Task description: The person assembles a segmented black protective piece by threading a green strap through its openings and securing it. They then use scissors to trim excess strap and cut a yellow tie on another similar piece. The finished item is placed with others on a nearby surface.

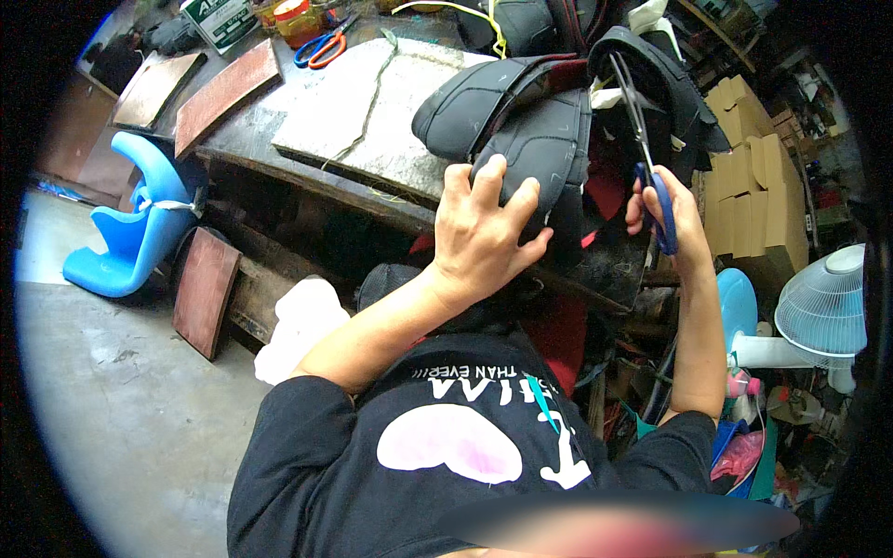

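My left hand (479, 228) is over black shoe uppers (549, 139) at the table's near edge. Its fingers are spread and bent, with the fingertips against the nearest upper; no grip around it shows. In my right hand (684, 219) is a pair of scissors (662, 209) with dark blue handles. Their blades point away from me, up in front of another black upper (656, 74) with a curved edge. Whether the blades touch that piece I cannot tell. Red lining shows along some edges of the uppers.
A pale slab (344, 112) lies on the worktable, with orange-and-blue scissors (321, 48), a red-brown board (228, 98) and a tin (221, 20) beyond. A blue foam-like piece (139, 219) stands at left. Cardboard boxes (758, 200) and a white fan (823, 307) are at right.
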The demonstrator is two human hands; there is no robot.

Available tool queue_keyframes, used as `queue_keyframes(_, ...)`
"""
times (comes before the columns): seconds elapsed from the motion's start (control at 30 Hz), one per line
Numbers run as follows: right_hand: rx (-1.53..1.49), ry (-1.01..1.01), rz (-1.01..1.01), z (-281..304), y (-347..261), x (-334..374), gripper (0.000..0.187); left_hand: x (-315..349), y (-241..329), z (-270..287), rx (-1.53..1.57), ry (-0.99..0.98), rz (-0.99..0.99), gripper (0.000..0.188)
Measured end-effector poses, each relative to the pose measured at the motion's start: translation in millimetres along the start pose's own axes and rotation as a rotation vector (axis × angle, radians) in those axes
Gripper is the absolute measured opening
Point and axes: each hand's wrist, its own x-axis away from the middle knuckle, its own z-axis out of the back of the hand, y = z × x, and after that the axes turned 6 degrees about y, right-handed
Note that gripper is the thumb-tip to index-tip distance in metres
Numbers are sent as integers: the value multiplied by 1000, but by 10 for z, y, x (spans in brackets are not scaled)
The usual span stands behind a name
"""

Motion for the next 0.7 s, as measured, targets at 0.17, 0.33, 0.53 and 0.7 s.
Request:
queue_keyframes(0.17, 103, -45, -36, 55, 18, 142, 52, -138, -234, 32, -50, -22, 84, 57)
queue_keyframes(0.33, 41, 8, -30, 111, 37, 217, 55, -501, -464, 31, -46, 65, 120, 52)
queue_keyframes(0.53, 133, 191, 126, -86, 279, 203, 52, -694, -543, -75, -65, 40, 179, 60)
queue_keyframes(0.7, 200, 365, 204, -450, 459, 15, 46, -518, -446, -42, 127, -37, 204, 64)
